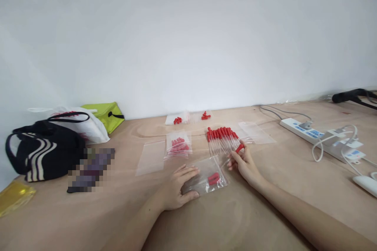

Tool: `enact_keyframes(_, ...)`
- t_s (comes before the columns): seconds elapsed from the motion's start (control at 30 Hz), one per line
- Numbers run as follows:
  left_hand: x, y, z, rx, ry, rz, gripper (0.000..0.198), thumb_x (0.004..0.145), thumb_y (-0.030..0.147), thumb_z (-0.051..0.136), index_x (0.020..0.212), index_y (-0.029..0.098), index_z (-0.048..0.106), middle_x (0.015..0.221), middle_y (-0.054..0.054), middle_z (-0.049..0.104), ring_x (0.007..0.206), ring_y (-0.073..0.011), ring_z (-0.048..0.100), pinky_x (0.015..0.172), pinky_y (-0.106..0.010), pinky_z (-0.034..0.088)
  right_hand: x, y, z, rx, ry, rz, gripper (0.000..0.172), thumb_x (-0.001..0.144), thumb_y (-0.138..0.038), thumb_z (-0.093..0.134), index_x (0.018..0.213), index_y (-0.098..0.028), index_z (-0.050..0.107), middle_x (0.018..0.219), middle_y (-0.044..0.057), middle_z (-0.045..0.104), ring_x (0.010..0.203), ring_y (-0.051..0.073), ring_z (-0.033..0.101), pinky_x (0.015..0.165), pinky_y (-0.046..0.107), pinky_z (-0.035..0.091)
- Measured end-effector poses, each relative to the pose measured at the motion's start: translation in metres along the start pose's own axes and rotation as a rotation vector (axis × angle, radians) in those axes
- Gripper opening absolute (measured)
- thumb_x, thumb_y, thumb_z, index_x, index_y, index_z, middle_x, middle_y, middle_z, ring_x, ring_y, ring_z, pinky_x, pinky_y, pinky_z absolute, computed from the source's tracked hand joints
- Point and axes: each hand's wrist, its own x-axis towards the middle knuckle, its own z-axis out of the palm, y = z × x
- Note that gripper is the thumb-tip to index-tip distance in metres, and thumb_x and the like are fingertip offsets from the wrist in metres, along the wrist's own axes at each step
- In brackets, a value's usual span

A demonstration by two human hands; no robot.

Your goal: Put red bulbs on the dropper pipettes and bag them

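Observation:
My left hand [179, 188] rests on a clear zip bag [198, 180], its thumb and fingers spread apart at the bag's left end. Red rubber bulbs [213, 179] lie inside that bag, near its right edge. In my right hand [243, 162] a dropper with a red bulb [240, 148] and a clear thin tube is pinched, just right of the bag. Behind that hand, a row of several red-bulbed droppers [222, 133] lies side by side, tubes towards me. Left of the row is a stack of bags with red bulbs [178, 145].
Flat clear bags lie at left [151, 157] and right [259, 133]. Two more bags with red pieces [177, 120] are near the wall. A power strip [318, 137] with cables stands right; a black bag [50, 149] and a green box-shaped bag [106, 115] stand left.

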Motion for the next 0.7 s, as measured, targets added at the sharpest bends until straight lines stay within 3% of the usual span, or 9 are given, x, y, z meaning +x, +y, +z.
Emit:
enact_keyframes(0.13,0.0000,0.0005,-0.0010,0.002,0.000,-0.013,0.060,0.077,0.045,0.053,0.129,0.020,0.037,0.132,-0.009,0.042,0.123,-0.0249,0.036,0.104,-0.048,0.022,0.0014,0.0001,0.0086,0.047,-0.032,0.060,0.052,0.067,-0.054,0.055,0.104,-0.023,0.034,0.067,-0.005,0.054,0.054,0.012,0.057,0.052,0.028,0.048)
enact_keyframes(0.27,-0.0001,0.0006,-0.0015,-0.004,0.017,-0.002,0.061,0.076,0.045,0.054,0.129,0.021,0.036,0.130,-0.008,0.044,0.121,-0.0262,0.037,0.103,-0.048,0.023,-0.0006,0.0023,0.0090,-0.036,-0.144,0.083,0.042,0.059,-0.049,0.064,0.081,-0.018,0.047,0.064,-0.005,0.051,0.052,0.009,0.053,0.052,0.024,0.046)
enact_keyframes(0.5,-0.0011,0.0015,-0.0007,0.009,0.015,-0.025,0.063,0.076,0.043,0.054,0.131,0.022,0.032,0.132,-0.008,0.042,0.123,-0.0276,0.035,0.103,-0.048,0.024,-0.0021,0.0064,0.0088,-0.195,-0.320,0.104,0.035,0.056,-0.040,0.069,0.075,-0.018,0.050,0.058,-0.006,0.053,0.038,0.004,0.040,0.035,0.017,0.032)
enact_keyframes(0.63,-0.0013,-0.0014,0.0011,0.006,0.022,-0.025,0.064,0.076,0.042,0.055,0.132,0.022,0.031,0.133,-0.008,0.041,0.123,-0.0278,0.034,0.103,-0.048,0.025,-0.0018,0.0078,0.0106,-0.273,-0.393,0.110,0.033,0.060,-0.045,0.067,0.074,-0.017,0.056,0.061,-0.002,0.058,0.042,0.007,0.045,0.035,0.018,0.032)
enact_keyframes(0.7,-0.0015,-0.0025,0.0019,0.006,0.030,-0.019,0.064,0.076,0.042,0.055,0.132,0.024,0.030,0.133,-0.007,0.041,0.123,-0.0273,0.034,0.103,-0.048,0.025,-0.0022,0.0080,0.0119,-0.259,-0.469,0.123,0.037,0.064,-0.051,0.062,0.077,-0.016,0.060,0.062,0.000,0.061,0.046,0.010,0.051,0.042,0.022,0.039)
